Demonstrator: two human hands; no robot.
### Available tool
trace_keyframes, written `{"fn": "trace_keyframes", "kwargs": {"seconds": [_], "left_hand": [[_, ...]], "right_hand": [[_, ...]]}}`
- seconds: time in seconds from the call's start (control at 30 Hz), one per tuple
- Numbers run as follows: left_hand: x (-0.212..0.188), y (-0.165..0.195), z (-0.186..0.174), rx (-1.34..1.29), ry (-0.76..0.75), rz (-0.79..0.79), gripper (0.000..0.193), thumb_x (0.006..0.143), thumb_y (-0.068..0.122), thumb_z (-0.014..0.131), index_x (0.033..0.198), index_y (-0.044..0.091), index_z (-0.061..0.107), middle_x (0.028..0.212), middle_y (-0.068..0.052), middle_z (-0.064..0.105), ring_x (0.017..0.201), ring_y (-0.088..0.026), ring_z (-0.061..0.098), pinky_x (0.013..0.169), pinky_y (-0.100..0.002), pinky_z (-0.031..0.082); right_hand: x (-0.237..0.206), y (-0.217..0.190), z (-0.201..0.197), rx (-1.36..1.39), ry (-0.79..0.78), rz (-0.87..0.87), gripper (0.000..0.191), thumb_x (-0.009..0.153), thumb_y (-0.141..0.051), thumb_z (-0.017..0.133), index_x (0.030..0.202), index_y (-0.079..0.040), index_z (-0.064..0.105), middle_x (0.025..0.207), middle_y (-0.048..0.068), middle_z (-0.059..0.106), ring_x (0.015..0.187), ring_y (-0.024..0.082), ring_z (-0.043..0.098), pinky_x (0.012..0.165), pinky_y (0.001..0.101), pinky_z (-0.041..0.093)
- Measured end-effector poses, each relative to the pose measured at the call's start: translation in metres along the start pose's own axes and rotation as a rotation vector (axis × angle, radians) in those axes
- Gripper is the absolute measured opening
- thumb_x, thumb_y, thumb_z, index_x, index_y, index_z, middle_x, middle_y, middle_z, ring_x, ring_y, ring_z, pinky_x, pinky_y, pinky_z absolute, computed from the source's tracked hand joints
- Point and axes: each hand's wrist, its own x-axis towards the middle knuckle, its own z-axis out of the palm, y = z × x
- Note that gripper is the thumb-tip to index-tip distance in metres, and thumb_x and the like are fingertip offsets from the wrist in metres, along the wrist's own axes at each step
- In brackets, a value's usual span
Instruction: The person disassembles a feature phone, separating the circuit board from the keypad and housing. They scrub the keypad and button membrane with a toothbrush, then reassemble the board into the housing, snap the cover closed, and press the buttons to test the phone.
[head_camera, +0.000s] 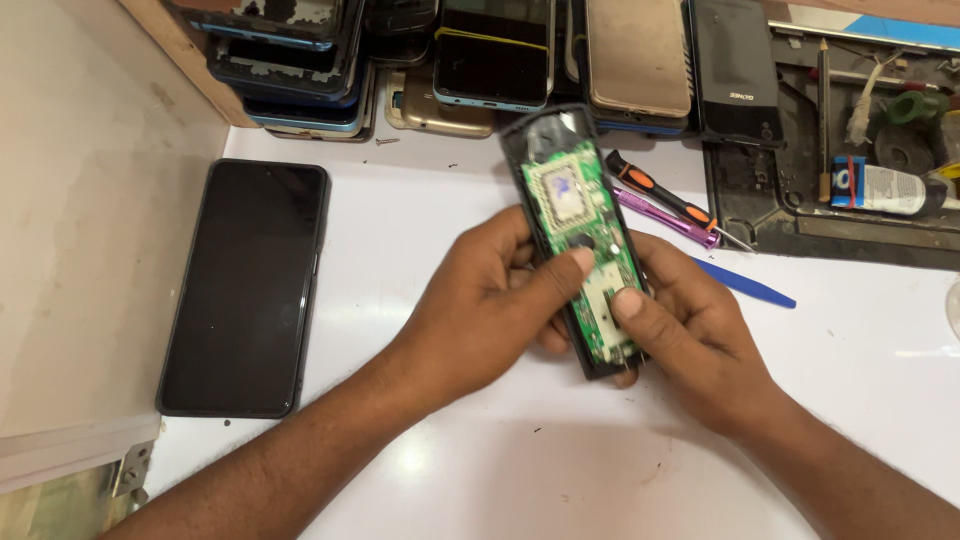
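Note:
Both hands hold a small opened phone (577, 215) above the white table, its back cover off and a green circuit board showing inside the black frame. My left hand (478, 305) grips its left side, thumb lying across the board. My right hand (690, 325) supports the right side from beneath, thumb pressed on the lower part of the board. The phone tilts away from me, its top end pointing to the back of the table.
A black smartphone (245, 285) lies face up at the left. Several stacked phones (470, 60) line the back edge. An orange-black screwdriver (665, 195), a purple tool (665, 220) and a blue pry tool (745, 285) lie at the right, beside a dark tray (850, 215) of supplies.

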Motion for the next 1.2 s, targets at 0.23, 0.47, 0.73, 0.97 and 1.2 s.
{"fn": "trace_keyframes", "kwargs": {"seconds": [0.23, 0.47, 0.73, 0.97, 1.2], "left_hand": [[0.0013, -0.0019, -0.0024, -0.075, 0.048, -0.002, 0.029, 0.101, 0.021, 0.060, 0.117, -0.003, 0.060, 0.093, -0.009, 0.072, 0.070, -0.009, 0.069, 0.056, -0.022, 0.059], [0.0015, -0.0013, -0.0004, -0.030, 0.044, -0.025, 0.029, 0.098, 0.017, 0.061, 0.119, -0.002, 0.056, 0.096, -0.009, 0.072, 0.071, -0.009, 0.072, 0.056, -0.022, 0.061], [0.0005, -0.0020, 0.0013, -0.056, 0.050, 0.011, 0.028, 0.099, 0.015, 0.061, 0.120, -0.003, 0.055, 0.099, -0.010, 0.071, 0.073, -0.009, 0.071, 0.057, -0.022, 0.061], [-0.0012, -0.0028, 0.0029, -0.045, 0.027, 0.024, 0.029, 0.099, 0.015, 0.060, 0.123, -0.002, 0.054, 0.104, -0.010, 0.070, 0.080, -0.009, 0.072, 0.062, -0.023, 0.063], [-0.0005, 0.0007, 0.0015, -0.013, 0.017, -0.015, 0.030, 0.100, 0.018, 0.061, 0.122, -0.002, 0.058, 0.098, -0.010, 0.070, 0.078, -0.008, 0.071, 0.063, -0.023, 0.062]], "right_hand": [[0.0003, -0.0011, -0.0008, 0.093, -0.011, 0.112, 0.060, 0.101, -0.022, 0.047, 0.155, 0.004, 0.038, 0.091, 0.014, 0.065, 0.063, 0.015, 0.057, 0.057, 0.0312, 0.052], [0.0030, -0.0016, -0.0002, 0.055, 0.058, 0.144, 0.058, 0.100, -0.020, 0.049, 0.152, 0.004, 0.043, 0.089, 0.014, 0.065, 0.058, 0.014, 0.055, 0.060, 0.0344, 0.057], [0.0019, 0.0008, -0.0028, 0.038, 0.002, 0.077, 0.057, 0.098, -0.018, 0.052, 0.150, 0.005, 0.042, 0.090, 0.012, 0.067, 0.062, 0.012, 0.059, 0.056, 0.0287, 0.053], [0.0017, -0.0015, -0.0027, -0.111, 0.066, 0.143, 0.052, 0.094, -0.018, 0.057, 0.140, 0.005, 0.051, 0.087, 0.010, 0.071, 0.062, 0.010, 0.062, 0.049, 0.0254, 0.050], [-0.0010, -0.0032, 0.0023, -0.310, 0.180, 0.031, 0.041, 0.096, -0.015, 0.059, 0.133, 0.004, 0.059, 0.085, 0.007, 0.071, 0.062, 0.007, 0.061, 0.050, 0.0236, 0.049]]}}
